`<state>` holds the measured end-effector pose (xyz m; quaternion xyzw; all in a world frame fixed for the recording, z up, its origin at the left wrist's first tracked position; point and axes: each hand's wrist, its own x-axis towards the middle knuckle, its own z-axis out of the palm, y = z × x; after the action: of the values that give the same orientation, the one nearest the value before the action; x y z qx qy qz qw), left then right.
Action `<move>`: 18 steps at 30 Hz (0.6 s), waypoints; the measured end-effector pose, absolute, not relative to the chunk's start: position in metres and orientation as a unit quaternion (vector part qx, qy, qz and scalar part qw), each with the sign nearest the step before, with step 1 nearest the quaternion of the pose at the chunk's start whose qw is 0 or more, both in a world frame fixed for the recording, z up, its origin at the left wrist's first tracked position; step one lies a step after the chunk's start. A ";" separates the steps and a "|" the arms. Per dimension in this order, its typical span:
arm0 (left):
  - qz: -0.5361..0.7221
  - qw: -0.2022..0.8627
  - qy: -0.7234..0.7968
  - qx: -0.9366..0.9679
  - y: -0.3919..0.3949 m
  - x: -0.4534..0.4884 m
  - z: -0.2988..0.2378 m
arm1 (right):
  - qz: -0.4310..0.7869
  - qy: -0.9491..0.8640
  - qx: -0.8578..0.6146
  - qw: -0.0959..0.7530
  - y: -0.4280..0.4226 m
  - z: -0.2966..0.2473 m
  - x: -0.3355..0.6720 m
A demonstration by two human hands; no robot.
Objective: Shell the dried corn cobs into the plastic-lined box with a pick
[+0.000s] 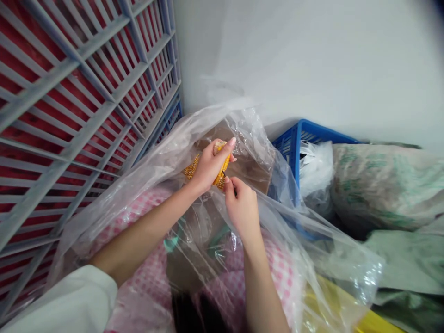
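Both hands are busy on the corn cob [190,169], which you're holding over the clear plastic bag [294,222]: left hand [210,165] is wrapping closed around its middle, right hand [243,206] is pinching at its lower end, probably picking kernels, so the next pull is calling for a steady left grip.

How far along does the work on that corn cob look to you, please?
Done: the pale upper tip of the corn cob looks bare of kernels, though it is blurred. In hand: the left hand grips the cob over the clear plastic bag, and the right hand touches its lower end. Left: yellow kernels cover most of the cob that shows.
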<state>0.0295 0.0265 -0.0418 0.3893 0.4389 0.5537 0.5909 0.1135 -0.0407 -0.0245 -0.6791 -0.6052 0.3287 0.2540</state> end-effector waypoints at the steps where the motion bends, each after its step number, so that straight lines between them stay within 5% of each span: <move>1: 0.550 0.584 0.445 0.398 0.026 0.029 -0.042 | 0.339 -0.594 -0.679 0.267 -0.041 -0.027 0.111; 9: 0.642 0.511 0.482 0.307 0.021 0.035 -0.044 | 0.306 -0.538 -0.719 0.317 -0.048 -0.036 0.085; 18: 0.630 0.543 0.509 0.220 0.023 0.036 -0.048 | 0.277 -0.504 -0.738 0.353 -0.050 -0.048 0.070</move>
<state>0.0358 0.0226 -0.0475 0.2200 0.5094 0.6300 0.5434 0.0705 -0.0501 -0.0484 -0.7378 -0.5042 0.2773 0.3529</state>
